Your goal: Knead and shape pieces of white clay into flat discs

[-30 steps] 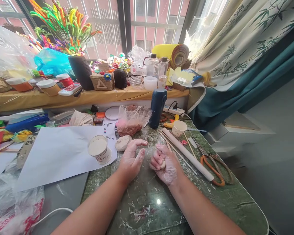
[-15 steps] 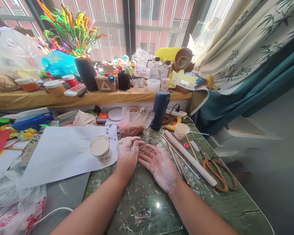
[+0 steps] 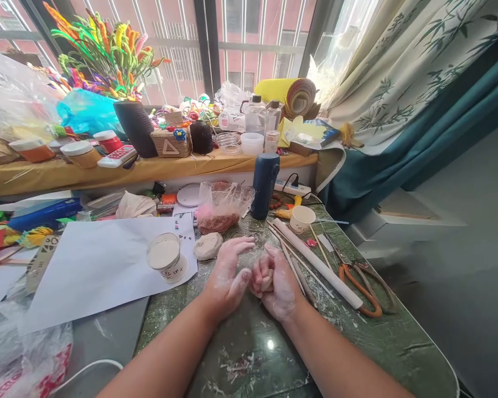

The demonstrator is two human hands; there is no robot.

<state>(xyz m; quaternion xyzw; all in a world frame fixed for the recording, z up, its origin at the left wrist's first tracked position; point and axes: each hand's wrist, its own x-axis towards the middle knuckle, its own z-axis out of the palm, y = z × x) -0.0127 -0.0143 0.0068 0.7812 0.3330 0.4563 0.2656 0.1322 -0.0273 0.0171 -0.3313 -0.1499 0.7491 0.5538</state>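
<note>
My left hand (image 3: 228,276), dusted with white powder, is open with its fingers stretched forward and its thumb apart. Close beside it, my right hand (image 3: 279,284) has its fingers curled around a small pale piece of clay (image 3: 266,281); part of the piece is hidden by the fingers. A larger whitish lump of clay (image 3: 208,246) lies on the table just beyond my left hand. Left of that, a cup of pale powder (image 3: 165,251) stands on the white paper (image 3: 103,265). A clear plastic bag with reddish-brown material (image 3: 219,215) sits behind the lump.
On the right lie a pale rolling pin (image 3: 319,265), several thin sticks, scissors with orange handles (image 3: 363,290) and a paper cup (image 3: 302,219). A dark blue bottle (image 3: 265,185) stands at the back. Jars and craft supplies crowd the sill (image 3: 216,164).
My left hand has moved off the larger clay lump, which now shows. My right hand has gone from open, palm up, to curled around a small piece of clay. The view has shifted slightly.
</note>
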